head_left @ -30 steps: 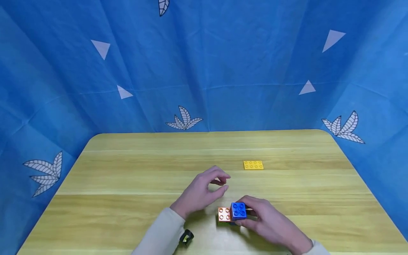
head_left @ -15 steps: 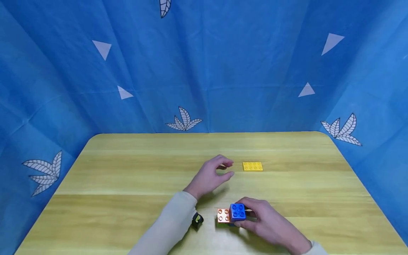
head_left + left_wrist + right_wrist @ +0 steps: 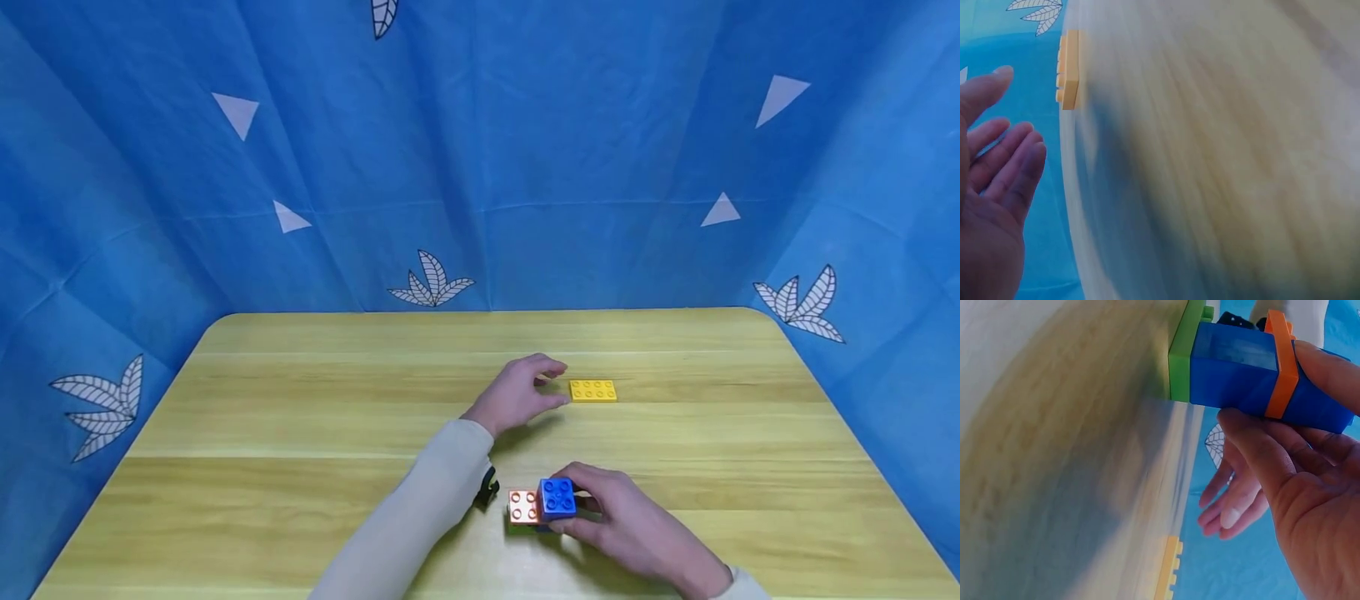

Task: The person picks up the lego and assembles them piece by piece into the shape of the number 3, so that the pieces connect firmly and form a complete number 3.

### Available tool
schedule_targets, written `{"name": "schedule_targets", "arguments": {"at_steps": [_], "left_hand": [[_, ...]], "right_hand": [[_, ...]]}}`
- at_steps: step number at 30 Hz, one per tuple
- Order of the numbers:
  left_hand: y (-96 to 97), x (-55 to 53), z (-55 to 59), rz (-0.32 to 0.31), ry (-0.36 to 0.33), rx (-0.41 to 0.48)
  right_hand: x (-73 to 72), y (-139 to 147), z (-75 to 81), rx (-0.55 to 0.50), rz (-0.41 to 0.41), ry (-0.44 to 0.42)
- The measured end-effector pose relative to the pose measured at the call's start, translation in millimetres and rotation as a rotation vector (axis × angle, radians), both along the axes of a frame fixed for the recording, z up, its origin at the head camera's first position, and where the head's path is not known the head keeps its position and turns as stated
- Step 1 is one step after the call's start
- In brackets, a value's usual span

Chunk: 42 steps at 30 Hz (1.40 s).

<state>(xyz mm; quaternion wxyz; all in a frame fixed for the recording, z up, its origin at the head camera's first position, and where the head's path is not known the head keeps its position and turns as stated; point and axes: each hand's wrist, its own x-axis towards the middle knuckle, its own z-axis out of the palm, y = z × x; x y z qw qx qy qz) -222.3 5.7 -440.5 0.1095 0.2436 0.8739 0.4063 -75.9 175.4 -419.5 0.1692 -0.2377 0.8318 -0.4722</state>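
The right hand (image 3: 626, 518) grips a stack of glossy plastic bricks (image 3: 1235, 372); the left hand (image 3: 516, 395), thumb and fingers parted, hovers beside a flat, studded yellow brick (image 3: 592, 391).

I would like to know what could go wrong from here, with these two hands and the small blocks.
The left hand is close beside the thin yellow block; it might push it away instead of picking it up.
The right hand grips the stack around the upper blue block; a strong pull might loosen that block.
The orange block sticks out past the upper blue one; pressing that end might tip the stack.
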Motion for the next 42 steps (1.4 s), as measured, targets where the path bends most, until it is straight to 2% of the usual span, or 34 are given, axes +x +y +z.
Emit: {"name": "schedule_targets", "arguments": {"at_steps": [4, 9, 13, 22, 29, 35, 42], "left_hand": [[0.2, -4.8, -0.6, 0.026, 0.003, -0.022], [0.6, -7.5, -0.9, -0.016, -0.036, -0.036], [7.3, -11.1, 1.2, -0.041, -0.055, -0.06], [30.0, -23.4, 2.6, -0.091, 0.052, -0.267], [37.8, -23.7, -0.5, -0.147, 0.131, -0.361], [41.3, -18.9, -2.6, -0.124, 0.12, -0.42], [41.3, -18.3, -1.9, -0.132, 0.14, -0.433]], "right_hand": [[-1.9, -1.3, -0.7, -0.014, 0.004, -0.012], [-1.5, -0.4, -0.8, -0.014, 0.009, -0.028], [-0.7, 1.1, -2.5, -0.039, 0.014, -0.005], [-0.6, 4.1, -5.7, -0.095, 0.011, 0.016], [-0.7, 0.1, -5.2, -0.096, 0.015, 0.018], [1.0, 0.0, -3.2, -0.075, 0.026, -0.037], [0.5, 0.2, -3.5, -0.086, 0.019, -0.031]]}}
